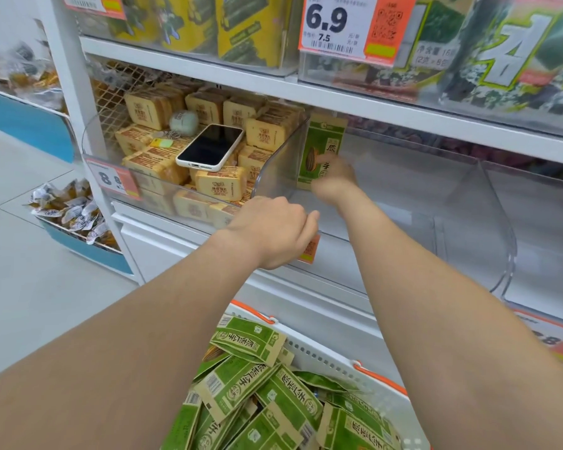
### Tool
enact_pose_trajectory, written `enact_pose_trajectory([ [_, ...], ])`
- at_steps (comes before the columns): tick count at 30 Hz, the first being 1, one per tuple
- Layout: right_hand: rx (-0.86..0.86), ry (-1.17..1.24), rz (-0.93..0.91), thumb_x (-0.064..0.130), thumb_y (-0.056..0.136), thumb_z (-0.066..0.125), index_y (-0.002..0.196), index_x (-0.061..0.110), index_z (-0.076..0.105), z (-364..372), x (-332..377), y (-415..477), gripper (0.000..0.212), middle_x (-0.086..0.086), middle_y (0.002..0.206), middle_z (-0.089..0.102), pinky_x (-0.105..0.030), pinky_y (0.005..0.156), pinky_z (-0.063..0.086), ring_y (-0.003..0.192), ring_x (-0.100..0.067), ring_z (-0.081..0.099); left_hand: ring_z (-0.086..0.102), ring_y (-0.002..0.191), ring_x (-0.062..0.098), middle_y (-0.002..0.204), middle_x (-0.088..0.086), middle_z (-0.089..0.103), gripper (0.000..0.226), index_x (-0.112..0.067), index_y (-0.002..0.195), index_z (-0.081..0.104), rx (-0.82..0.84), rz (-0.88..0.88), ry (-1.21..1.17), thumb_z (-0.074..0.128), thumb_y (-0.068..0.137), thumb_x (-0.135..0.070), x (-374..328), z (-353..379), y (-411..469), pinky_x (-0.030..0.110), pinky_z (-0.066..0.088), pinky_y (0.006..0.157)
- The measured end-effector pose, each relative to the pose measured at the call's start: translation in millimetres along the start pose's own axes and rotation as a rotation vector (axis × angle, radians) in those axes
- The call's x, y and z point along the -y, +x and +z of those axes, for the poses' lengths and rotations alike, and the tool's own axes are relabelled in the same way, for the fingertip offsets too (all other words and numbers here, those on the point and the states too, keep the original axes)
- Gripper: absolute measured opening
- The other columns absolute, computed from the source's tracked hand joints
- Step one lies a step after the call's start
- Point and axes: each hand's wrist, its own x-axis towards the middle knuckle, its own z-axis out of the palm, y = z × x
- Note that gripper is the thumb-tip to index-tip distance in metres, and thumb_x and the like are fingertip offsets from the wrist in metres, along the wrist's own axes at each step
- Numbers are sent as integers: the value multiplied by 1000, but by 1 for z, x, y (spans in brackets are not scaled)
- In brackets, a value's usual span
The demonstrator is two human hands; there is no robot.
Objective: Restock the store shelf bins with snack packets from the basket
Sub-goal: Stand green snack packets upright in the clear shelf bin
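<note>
White metal shelf [403,105] carries three clear plastic bins side by side at chest height. The middle bin [462,203] holds one green packet [324,138], which stands upright at the back left corner, close against the left wall. To its right the bin's floor lies open as far as the curved right wall, and the top is open under the shelf above. The left bin [91,138] is heaped with tan packs [220,183], too many and too overlapped to count. Below, at the bottom edge of the view, a white basket [322,355] with orange trim is piled with green packets [238,381], well over a dozen. Both bare forearms reach over the basket. The right hand [333,177] is deep inside the middle bin and pinches the lower part of the upright packet, fingers on its face. The left hand [273,232] is nearer, its fingers curled down over the middle bin's front rim, gripping it near the left corner. One phone [210,146] lies face up on the tan packs. One orange tag [309,250] hangs on the bin's front, just under the left hand.
</note>
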Motion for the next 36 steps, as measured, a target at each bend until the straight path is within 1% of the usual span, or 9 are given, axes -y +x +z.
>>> enact_pose_trajectory([
  [4,82,-56,-13,9,94,54,151,25,49,2,-1,-1,59,-15,156,34,-29,117,36,138,-32,45,45,77,33,75,4,43,48,-20,76,48,23,-15,15,23,113,-38,-4,-3,-1,39,31,73],
  [8,101,-126,30,11,97,53,147,16,53,-4,1,-10,50,-16,155,42,-34,114,39,143,-34,39,61,97,41,88,13,57,46,-16,100,65,59,-73,5,25,114,-34,-10,-10,-5,39,33,76],
  [11,87,-247,29,24,87,52,132,13,62,-14,5,-27,47,-18,140,56,-37,104,48,127,-36,51,61,107,44,112,18,67,41,-13,122,65,111,-74,58,28,115,-28,-15,-11,-8,41,36,78],
  [16,90,-324,-104,10,95,52,132,6,62,-37,18,-85,39,-18,136,60,-37,104,49,124,-38,57,62,98,43,102,18,68,50,-13,94,63,67,-134,-75,26,111,-42,-14,-8,-15,43,45,76],
  [22,-150,-621,-372,13,88,54,94,11,60,-50,33,-175,9,-14,96,64,-38,68,47,88,-39,63,49,109,33,115,7,56,20,-19,115,56,-59,-128,-54,53,99,-30,-11,-28,-49,46,45,90],
  [25,-92,-703,-470,17,87,54,86,16,53,-47,40,-204,3,-11,85,51,-37,66,40,77,-37,53,60,111,35,118,12,67,23,-14,116,64,190,-203,-157,55,100,-28,-3,-40,-74,41,51,92],
  [27,85,-733,-504,18,88,54,85,17,53,-35,36,-212,4,-9,86,49,-36,68,41,77,-35,49,63,115,31,124,9,68,29,-13,123,67,482,-245,-133,55,101,-28,5,-44,-92,36,51,93],
  [30,439,-806,-466,10,86,52,74,13,55,-8,23,-217,13,-5,76,56,-33,65,48,78,-33,59,75,95,20,104,1,76,30,-16,121,69,758,-340,-99,52,100,-28,18,-42,-111,30,55,79],
  [36,691,-1007,-437,10,90,58,77,16,52,69,-3,-205,15,-7,93,58,-38,73,55,93,-31,61,77,94,17,107,-1,73,27,-15,124,62,856,-404,-131,46,104,-24,39,-28,-99,29,52,72],
])
